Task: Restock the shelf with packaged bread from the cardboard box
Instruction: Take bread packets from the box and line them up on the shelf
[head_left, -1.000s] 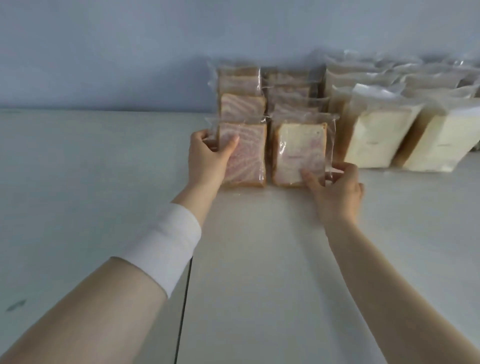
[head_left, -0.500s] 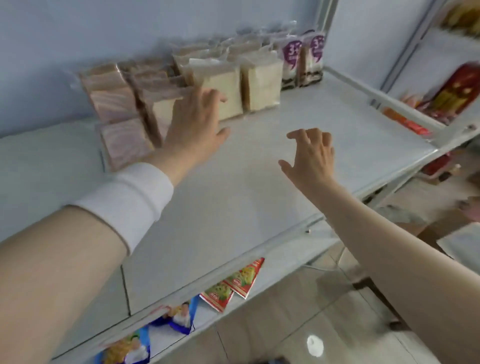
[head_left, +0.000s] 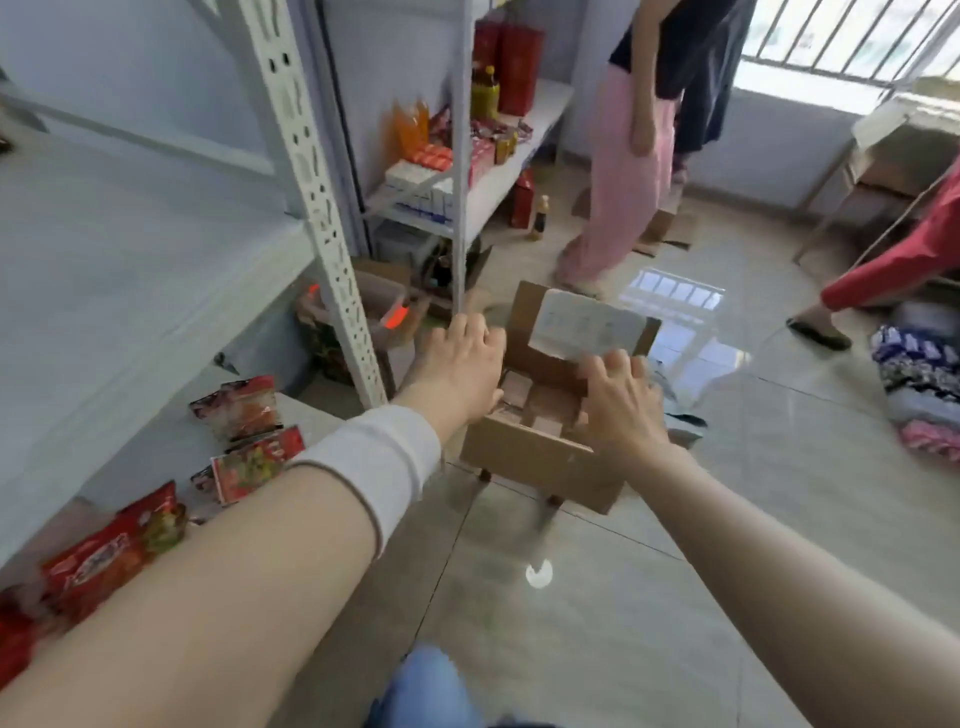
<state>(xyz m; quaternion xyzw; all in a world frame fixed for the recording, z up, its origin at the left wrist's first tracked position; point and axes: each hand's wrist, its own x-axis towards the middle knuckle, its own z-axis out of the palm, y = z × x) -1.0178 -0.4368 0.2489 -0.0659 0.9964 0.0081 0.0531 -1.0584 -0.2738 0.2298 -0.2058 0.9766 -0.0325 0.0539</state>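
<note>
Cardboard box (head_left: 540, 457): open, raised on short legs above the tiled floor (head_left: 623, 597), just right of the white shelf (head_left: 130, 260). Packaged bread (head_left: 519, 389): brownish packs inside the box, blurred. Left hand (head_left: 457, 364): above the box's left edge, fingers spread, holding nothing. Right hand (head_left: 618, 400): over the box's right side, fingers loosely curled and apart, empty. Red snack packets (head_left: 244, 452): on the lower shelf level at left.
</note>
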